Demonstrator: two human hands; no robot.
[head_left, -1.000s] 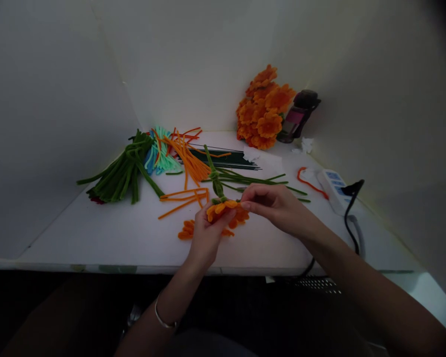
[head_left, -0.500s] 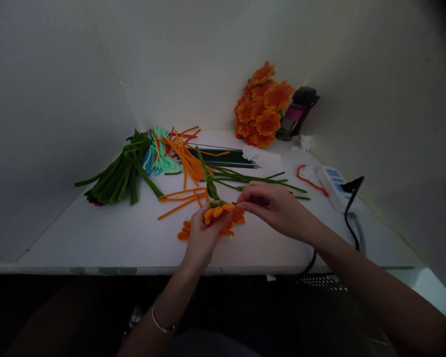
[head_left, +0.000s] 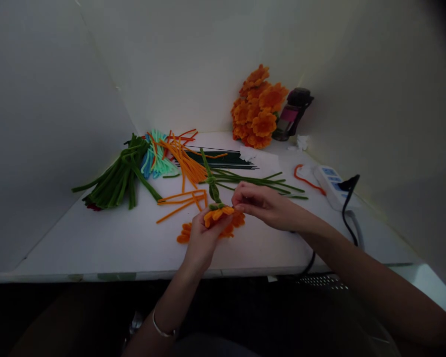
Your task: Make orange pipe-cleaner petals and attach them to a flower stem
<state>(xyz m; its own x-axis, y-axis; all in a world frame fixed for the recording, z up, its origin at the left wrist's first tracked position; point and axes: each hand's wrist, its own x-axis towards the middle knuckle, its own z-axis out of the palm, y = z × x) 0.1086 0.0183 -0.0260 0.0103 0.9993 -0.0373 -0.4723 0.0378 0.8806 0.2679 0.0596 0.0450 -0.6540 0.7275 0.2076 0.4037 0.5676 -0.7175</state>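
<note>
In the middle of the picture, the left hand (head_left: 202, 237) is curled around an orange fuzzy flower (head_left: 223, 218). The right hand (head_left: 267, 206) pinches the flower's edge with its fingertips.

A single camera, worn on the head, looks forward and down across the white bench (head_left: 96, 243) toward the wall corner at 12 o'clock. It sits close. The left hand (head_left: 202, 237) enters from 6 o'clock and the right hand (head_left: 263, 206) from 4 o'clock, meeting at an orange flower (head_left: 223, 218) just below centre.
</note>
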